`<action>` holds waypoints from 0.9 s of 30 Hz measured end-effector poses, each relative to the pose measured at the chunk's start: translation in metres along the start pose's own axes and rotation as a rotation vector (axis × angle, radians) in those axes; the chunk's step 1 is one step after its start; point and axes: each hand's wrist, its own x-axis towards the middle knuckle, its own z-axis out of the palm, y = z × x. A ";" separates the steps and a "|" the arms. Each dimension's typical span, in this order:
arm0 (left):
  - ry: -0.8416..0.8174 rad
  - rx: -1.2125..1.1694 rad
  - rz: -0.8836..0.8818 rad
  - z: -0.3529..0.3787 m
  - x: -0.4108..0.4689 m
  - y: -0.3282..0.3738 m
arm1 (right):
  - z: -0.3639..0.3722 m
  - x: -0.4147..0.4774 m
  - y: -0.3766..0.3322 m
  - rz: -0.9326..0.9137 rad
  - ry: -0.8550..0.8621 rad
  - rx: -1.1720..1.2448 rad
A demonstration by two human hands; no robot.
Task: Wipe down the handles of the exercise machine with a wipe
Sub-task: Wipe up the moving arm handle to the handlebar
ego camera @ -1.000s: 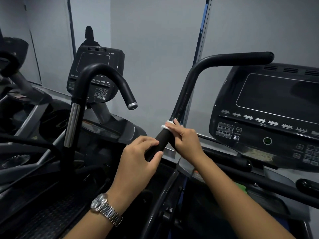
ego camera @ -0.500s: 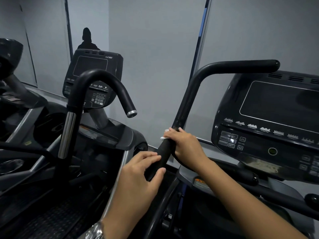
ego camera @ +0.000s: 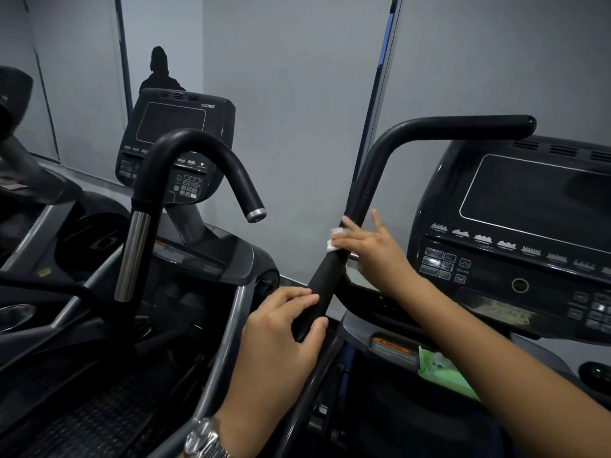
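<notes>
Left hand (ego camera: 281,335): fingers curled over lower end of handle (ego camera: 360,193), thumb underneath, gripping it.
Right hand (ego camera: 373,246): fingers mostly straight and spread, one lifted; fingertips press wipe (ego camera: 335,239) against handle mid-section, above left hand.
Wipe: white, small, crumpled, edge showing left of handle.
Handle: black tube, rising diagonally, bending right above console (ego camera: 529,226).
Green wipe pack (ego camera: 443,371) on machine below right forearm.
Neighbouring machine's hooked handle (ego camera: 198,143) stands left, well apart.

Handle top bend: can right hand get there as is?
Probably yes. The right hand presses the wipe on the handle lower down, and the stretch up to the bend looks bare.
</notes>
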 end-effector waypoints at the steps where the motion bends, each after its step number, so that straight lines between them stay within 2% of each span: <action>1: -0.003 0.005 0.002 0.000 0.000 0.000 | -0.002 0.004 0.000 0.027 -0.008 0.001; 7: 0.013 0.010 -0.005 0.001 0.000 0.001 | 0.015 -0.016 -0.012 0.019 0.036 0.050; 12: 0.013 0.035 0.004 0.002 -0.001 0.001 | 0.022 -0.025 -0.017 0.218 0.105 0.089; 17: 0.015 0.048 0.012 0.002 -0.001 0.001 | 0.024 -0.040 -0.053 0.393 0.232 0.380; 21: 0.016 0.057 0.016 0.002 -0.001 0.002 | 0.012 -0.022 -0.059 0.555 0.204 0.376; 27: 0.029 0.064 0.021 0.002 -0.002 0.003 | -0.001 -0.032 -0.075 0.627 0.143 0.434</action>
